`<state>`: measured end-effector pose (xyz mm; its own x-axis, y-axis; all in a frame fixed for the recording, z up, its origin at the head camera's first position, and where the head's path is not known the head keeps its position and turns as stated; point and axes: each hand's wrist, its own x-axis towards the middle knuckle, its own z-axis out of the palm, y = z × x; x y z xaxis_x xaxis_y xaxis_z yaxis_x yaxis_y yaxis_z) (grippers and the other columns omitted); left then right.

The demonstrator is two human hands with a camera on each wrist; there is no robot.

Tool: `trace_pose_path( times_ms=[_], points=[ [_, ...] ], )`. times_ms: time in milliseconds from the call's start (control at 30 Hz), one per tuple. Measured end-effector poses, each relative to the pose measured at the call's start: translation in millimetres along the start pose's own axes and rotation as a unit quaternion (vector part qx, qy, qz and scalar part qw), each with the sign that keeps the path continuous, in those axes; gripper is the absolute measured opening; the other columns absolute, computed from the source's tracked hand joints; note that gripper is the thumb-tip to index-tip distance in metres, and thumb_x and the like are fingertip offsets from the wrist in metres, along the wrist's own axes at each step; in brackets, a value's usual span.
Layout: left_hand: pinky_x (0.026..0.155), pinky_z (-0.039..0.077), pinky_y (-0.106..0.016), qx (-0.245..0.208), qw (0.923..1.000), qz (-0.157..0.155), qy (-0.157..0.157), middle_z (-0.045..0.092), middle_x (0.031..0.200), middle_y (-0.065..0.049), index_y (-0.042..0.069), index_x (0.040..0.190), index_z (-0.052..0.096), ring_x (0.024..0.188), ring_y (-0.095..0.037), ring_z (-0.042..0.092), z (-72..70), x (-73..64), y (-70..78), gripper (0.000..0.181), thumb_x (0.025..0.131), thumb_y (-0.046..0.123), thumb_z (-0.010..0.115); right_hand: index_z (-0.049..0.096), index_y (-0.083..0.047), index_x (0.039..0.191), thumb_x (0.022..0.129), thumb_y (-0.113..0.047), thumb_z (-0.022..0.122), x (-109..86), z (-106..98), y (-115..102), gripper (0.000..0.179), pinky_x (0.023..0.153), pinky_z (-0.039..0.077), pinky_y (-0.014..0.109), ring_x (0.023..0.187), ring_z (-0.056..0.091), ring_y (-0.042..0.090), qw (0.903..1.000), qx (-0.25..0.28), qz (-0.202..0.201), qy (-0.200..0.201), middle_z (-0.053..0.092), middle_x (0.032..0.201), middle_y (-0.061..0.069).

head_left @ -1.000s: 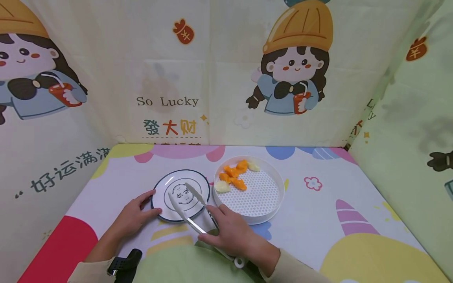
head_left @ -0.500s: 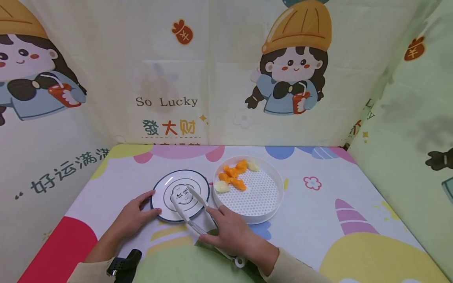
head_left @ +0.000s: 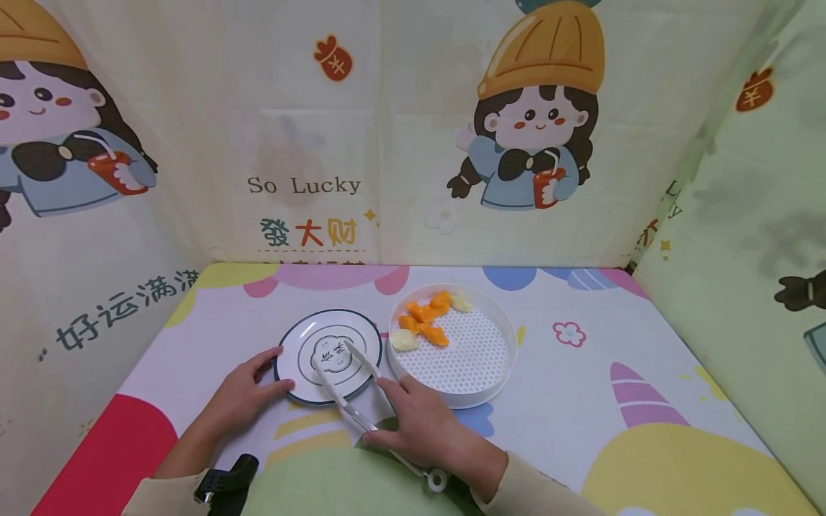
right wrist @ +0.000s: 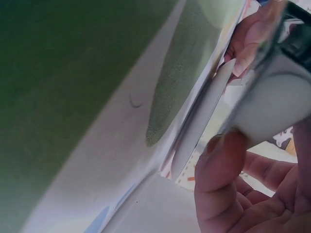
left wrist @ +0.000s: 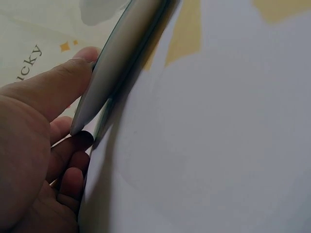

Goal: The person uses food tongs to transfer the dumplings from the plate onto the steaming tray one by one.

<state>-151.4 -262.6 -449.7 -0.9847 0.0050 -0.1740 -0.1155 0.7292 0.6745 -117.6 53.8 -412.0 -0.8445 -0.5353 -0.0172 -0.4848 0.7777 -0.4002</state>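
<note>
A white plate with a dark blue rim and printed characters lies on the table, left of the middle. My left hand holds its left edge; in the left wrist view the thumb is on the rim and fingertips reach its underside. My right hand grips a pair of tongs, whose spread tips are over the plate with nothing between them. Beside the plate stands a round white perforated tray. Orange pieces and pale pieces lie at its left and back.
A cloth printed with coloured shapes covers the table. Printed cartoon curtains enclose the back and both sides. A black strap sits round the left wrist.
The tongs' tips have shifted slightly right and towards me over the plate, and their gap has narrowed a little. My left hand, the plate and the tray stay where they were.
</note>
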Motion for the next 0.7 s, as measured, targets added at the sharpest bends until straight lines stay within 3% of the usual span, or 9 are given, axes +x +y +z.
trace_pose_path(
  times_ms=[533,700],
  points=[
    [0.112,0.027,-0.062,0.002,1.0,0.003,-0.003,0.031,0.155,-0.031,0.004,0.154,0.034,0.142,-0.052,0.025,-1.9,0.4,-0.7,0.093,0.086,0.054,0.073,0.043,-0.008,0.146,0.074,-0.06,0.082,-2.7,1,-6,0.096,0.071,0.048,0.026,0.082,0.048,0.016,0.9981,-0.011,0.053,-0.027,0.055,0.106,0.008],
    [0.109,0.034,-0.061,0.0,0.9998,0.018,0.009,0.039,0.149,-0.033,0.0,0.152,0.037,0.135,-0.052,0.038,-3.7,-2.8,2.5,0.088,0.088,0.047,0.074,0.041,-0.007,0.148,0.078,-0.06,0.078,-9.1,-10,-9,0.095,0.076,0.052,0.031,0.086,0.051,0.018,0.997,0.015,0.064,-0.042,0.055,0.116,0.012]
  ],
)
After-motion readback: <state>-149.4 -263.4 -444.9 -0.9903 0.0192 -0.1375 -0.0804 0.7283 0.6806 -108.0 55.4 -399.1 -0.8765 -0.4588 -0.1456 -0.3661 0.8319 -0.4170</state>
